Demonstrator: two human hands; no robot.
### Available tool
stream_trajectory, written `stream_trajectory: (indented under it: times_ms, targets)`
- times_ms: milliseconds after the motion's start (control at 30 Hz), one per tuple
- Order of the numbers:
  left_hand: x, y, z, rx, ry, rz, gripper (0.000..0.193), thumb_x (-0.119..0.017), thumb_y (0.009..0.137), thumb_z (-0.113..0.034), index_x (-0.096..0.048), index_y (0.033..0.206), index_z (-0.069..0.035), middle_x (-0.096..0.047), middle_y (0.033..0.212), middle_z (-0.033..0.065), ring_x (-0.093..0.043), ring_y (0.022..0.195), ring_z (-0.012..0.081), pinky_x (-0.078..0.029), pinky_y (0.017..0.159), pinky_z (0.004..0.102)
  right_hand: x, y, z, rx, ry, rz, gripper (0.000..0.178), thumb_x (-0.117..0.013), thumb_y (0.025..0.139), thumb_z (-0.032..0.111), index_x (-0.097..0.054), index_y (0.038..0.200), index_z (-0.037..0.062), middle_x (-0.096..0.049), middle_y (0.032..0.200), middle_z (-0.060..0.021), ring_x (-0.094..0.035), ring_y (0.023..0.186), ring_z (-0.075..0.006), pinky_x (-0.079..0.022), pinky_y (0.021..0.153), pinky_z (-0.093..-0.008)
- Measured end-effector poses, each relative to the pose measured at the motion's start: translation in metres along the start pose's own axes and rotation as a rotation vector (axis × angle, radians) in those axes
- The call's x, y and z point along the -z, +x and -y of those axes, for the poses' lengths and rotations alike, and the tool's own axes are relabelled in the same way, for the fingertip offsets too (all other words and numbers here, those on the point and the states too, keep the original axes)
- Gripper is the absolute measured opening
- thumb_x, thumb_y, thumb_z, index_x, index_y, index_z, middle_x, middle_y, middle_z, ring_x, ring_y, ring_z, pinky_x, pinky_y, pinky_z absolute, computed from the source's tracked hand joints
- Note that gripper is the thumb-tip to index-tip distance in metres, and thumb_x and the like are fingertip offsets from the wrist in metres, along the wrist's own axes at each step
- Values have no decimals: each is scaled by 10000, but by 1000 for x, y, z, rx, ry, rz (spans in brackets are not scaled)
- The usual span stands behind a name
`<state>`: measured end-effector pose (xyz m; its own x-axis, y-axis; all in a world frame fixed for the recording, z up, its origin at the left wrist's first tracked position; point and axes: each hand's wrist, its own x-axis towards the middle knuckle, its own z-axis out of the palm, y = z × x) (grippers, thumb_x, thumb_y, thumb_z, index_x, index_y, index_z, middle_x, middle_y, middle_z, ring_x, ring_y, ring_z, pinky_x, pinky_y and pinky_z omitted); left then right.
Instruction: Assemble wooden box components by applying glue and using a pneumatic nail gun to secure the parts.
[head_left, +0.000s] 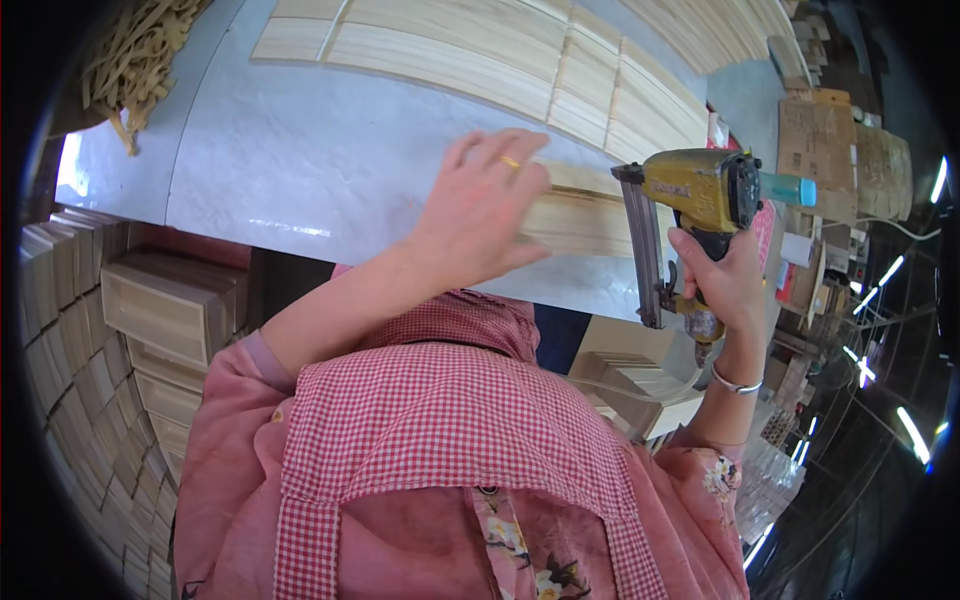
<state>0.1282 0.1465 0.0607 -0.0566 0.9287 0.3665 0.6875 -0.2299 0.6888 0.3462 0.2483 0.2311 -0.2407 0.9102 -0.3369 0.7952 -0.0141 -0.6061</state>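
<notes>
My right hand [722, 275] is wrapped round the handle of a yellow and black pneumatic staple gun [690, 185]. The gun is held up at the right, its long dark magazine upright and facing left, beside the end of a pale wooden piece [580, 222] on the table. Over the left end of that piece is my left hand [485, 205], a gold ring on one finger. Its fingers are stretched out and the thumb stands apart. Whether the fingertips touch the wood I cannot tell.
Pale wooden boards [450, 60] lie in rows across the far side of the bluish-white table [270, 150]. Tan strips [140, 60] are heaped at the far left. Stacked wooden boxes [160, 300] stand below on the left. Cardboard cartons [818, 140] stand at the right.
</notes>
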Motion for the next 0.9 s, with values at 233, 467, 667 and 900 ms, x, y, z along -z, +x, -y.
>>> stream_trajectory:
  times_ms: [233,467,667,900]
  targets:
    - [-41,39,-24,-106,191,248,583,-859,616,-328,-597,1069,-70,-540,1355,196,-467,1256,347,-307,1118,474,13,5,-20,-106,-34,45,253,-738,872,135,-654,1013,-58,-588,607,-39,-487,413,-98,-380,395,-232]
    - [-45,45,-24,-78,132,297,595,-855,565,-330,-609,1034,-60,-573,1266,192,-487,1142,331,-335,1080,458,15,10,-27,-85,-20,50,284,-744,870,144,-646,1037,-64,-590,610,-41,-489,414,-96,-383,394,-233]
    - [-47,42,-23,-89,134,270,561,-847,575,-329,-617,1010,-62,-566,1280,192,-486,1140,331,-334,1083,455,17,17,-29,-53,26,51,299,-748,867,151,-646,1041,-69,-587,606,-40,-486,410,-93,-389,396,-235]
    - [-43,44,-20,-143,142,275,600,-852,597,-328,-600,1072,-63,-558,1293,191,-489,1180,341,-330,1106,461,32,25,-33,-59,-53,73,299,-753,864,165,-645,1031,-58,-575,594,-33,-477,401,-103,-392,394,-241]
